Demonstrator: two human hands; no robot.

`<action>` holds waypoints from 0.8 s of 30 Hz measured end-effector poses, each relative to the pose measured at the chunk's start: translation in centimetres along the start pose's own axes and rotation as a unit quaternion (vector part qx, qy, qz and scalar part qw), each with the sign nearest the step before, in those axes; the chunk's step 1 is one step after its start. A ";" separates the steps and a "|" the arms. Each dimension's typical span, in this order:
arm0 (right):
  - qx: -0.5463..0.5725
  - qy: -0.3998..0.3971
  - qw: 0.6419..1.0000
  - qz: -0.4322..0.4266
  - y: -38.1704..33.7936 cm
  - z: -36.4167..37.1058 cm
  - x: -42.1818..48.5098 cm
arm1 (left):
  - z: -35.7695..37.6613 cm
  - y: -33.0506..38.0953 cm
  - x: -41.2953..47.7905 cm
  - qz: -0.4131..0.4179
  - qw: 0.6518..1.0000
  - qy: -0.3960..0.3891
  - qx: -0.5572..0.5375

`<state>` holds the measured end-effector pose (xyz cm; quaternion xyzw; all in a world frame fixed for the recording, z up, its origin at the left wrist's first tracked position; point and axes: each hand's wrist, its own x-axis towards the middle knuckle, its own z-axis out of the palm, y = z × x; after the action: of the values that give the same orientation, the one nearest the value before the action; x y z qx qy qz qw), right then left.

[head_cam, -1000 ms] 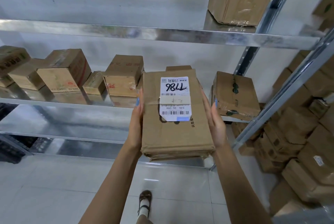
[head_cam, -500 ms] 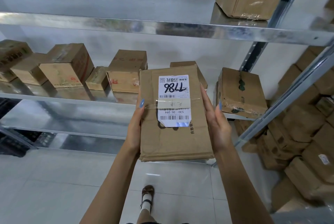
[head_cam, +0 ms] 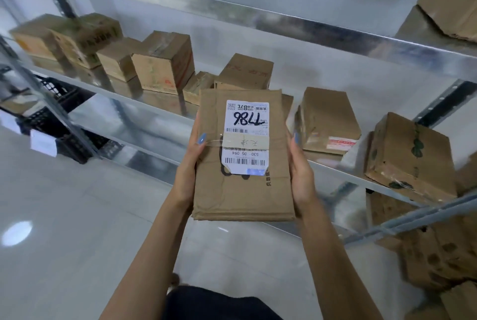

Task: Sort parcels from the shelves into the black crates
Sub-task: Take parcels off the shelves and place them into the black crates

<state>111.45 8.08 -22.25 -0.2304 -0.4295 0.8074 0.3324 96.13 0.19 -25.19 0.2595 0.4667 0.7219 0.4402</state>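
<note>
Since the earlier frame the view swings left, and black crates (head_cam: pixel 55 126) now show at the left by the shelf (head_cam: pixel 154 110). My left grip (head_cam: pixel 189 165) and right grip (head_cam: pixel 300 172) clasp the flat cardboard parcel (head_cam: pixel 242 190) by its long sides, label (head_cam: pixel 246 136) up, just in front of the shelf.

A parcel sorting depot: metal shelves (head_cam: pixel 258 19) carry rows of taped cardboard parcels (head_cam: pixel 162 64), with a heap of boxes (head_cam: pixel 438 263) at the right. The flat parcel (head_cam: pixel 240 196) bears a barcoded shipping label (head_cam: pixel 246 123); black crates (head_cam: pixel 74 147) stand at the shelves' left end.
</note>
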 end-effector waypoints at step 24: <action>-0.054 -0.261 0.948 0.176 30.9 48.9 30.3 | -52.3 27.2 2.8 0.107 0.945 0.308 -0.003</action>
<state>48.43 -8.76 -25.34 -0.1006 -0.4967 0.8607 0.0486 43.04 -25.48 -23.18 0.0718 0.5469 0.8107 0.1961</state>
